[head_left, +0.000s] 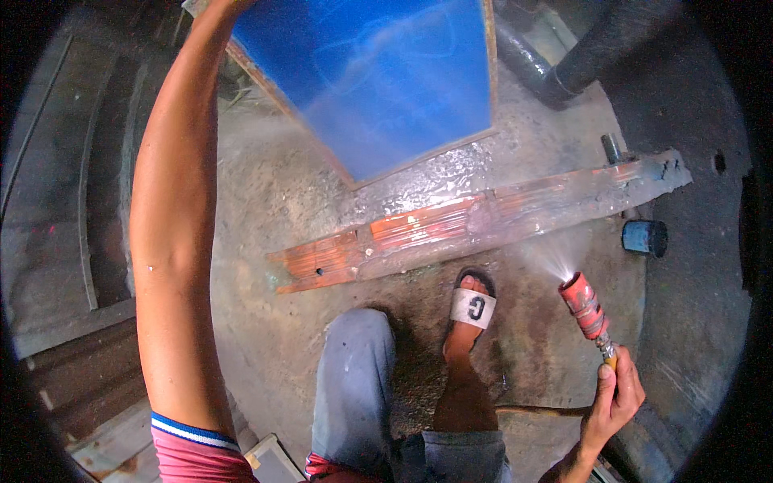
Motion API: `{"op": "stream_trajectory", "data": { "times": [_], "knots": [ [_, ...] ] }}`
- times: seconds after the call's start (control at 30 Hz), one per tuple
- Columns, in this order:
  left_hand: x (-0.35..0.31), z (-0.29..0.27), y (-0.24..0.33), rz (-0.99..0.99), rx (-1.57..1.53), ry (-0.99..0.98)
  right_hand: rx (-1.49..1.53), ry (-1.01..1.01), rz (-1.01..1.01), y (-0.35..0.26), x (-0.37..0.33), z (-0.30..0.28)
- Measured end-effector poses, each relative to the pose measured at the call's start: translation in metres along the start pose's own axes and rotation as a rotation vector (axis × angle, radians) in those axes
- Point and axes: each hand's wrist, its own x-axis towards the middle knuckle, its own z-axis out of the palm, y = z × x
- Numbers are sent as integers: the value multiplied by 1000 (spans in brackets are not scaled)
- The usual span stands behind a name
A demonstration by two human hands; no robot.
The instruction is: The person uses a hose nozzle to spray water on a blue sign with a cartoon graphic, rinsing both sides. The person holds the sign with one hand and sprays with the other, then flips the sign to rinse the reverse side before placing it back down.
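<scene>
My right hand (618, 394) is closed around the brass-coloured end of a spray nozzle (585, 307) wrapped in red. A fan of water shoots from its mouth, up and to the left. My left arm (179, 225) stretches to the top edge, where the wrist meets the upper left corner of a blue framed screen (386, 80); the fingers there are out of sight. This screen has a thin wooden frame and stands tilted, its lower edge close to the wet floor. Faint pale lines show on its blue face.
Across the floor lies a ridged, orange-brown hollow block strip (435, 229), partly coated with cement. A blue-and-black can (644, 238) stands by the dark right wall. Dark pipes (555, 76) run at the back right. Near my sandalled foot (473, 302), a hose (539, 410) crosses the floor.
</scene>
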Motion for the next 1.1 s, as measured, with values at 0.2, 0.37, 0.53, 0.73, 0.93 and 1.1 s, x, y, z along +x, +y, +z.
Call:
{"op": "stream_trajectory", "data": {
  "times": [0.2, 0.37, 0.53, 0.73, 0.93, 1.1],
  "knots": [
    [-1, -5, 3, 12, -73, -30, 12, -6, 51, -8, 5, 3],
    [-2, -8, 9, -3, -27, -48, 10, 47, -75, -1, 3, 15],
    [-2, -6, 8, -4, -23, -23, -31, 55, -23, 11, 3, 15],
    [0, -4, 8, -21, -6, -19, -15, 24, -41, 8, 5, 15],
    [0, -2, 5, -15, -18, -13, 46, -28, -47, -15, 10, 18],
    [2, -4, 6, -27, -15, -23, 10, -46, -12, -15, 14, 15]
  ]
}}
